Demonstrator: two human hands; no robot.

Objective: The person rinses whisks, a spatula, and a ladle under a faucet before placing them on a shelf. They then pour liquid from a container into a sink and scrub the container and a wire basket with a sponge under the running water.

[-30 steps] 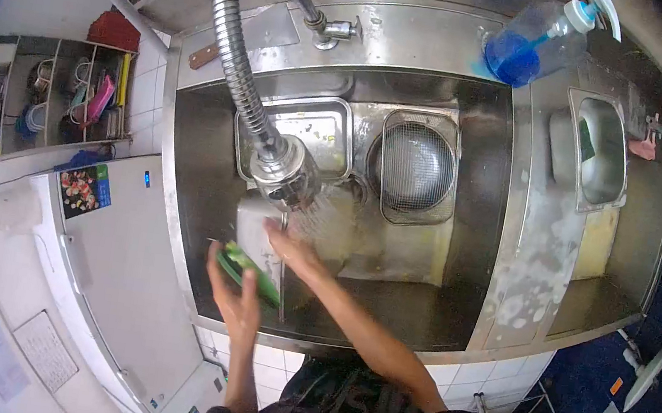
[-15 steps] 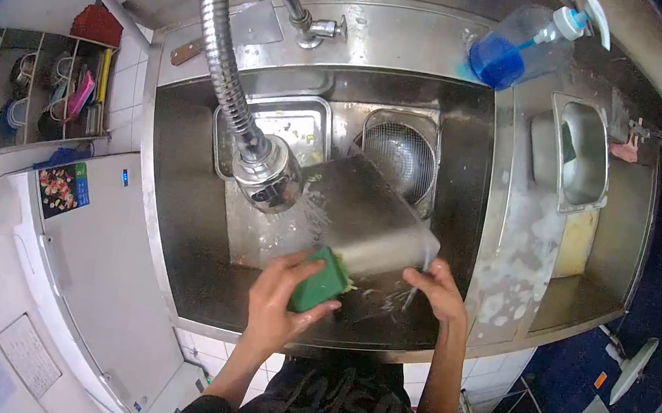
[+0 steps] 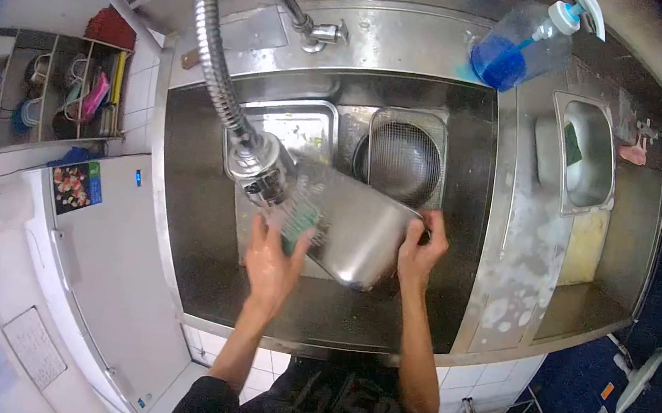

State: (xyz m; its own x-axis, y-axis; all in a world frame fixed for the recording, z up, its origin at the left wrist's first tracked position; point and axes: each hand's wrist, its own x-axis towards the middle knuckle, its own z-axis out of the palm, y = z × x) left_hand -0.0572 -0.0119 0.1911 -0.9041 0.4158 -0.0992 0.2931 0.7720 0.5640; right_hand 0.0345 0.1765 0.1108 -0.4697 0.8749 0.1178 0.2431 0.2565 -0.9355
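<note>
In the head view a rectangular stainless steel pan (image 3: pixel 368 226) is tilted over the sink, its smooth outer side showing. My right hand (image 3: pixel 423 250) grips its right rim, thumb on the near side. At the pan's left end, my left hand (image 3: pixel 270 264) is closed around a green sponge (image 3: pixel 300 226), partly blurred by spray and motion. Just above that hand hangs the spray tap's head (image 3: pixel 257 165), with water running onto the sponge and the pan's left end.
Behind the pan in the sink (image 3: pixel 197 272) lie a metal tray (image 3: pixel 335 128) with scraps and a wire basket (image 3: pixel 444 150) with a round bowl (image 3: pixel 395 165). A pump bottle of blue liquid (image 3: pixel 502 62) stands on the back ledge. Another steel pan (image 3: pixel 557 144) sits right.
The pan has turned, so its smooth outer side now faces up. My left hand with the sponge has moved left and up under the spray; my right hand has shifted slightly up and left.
</note>
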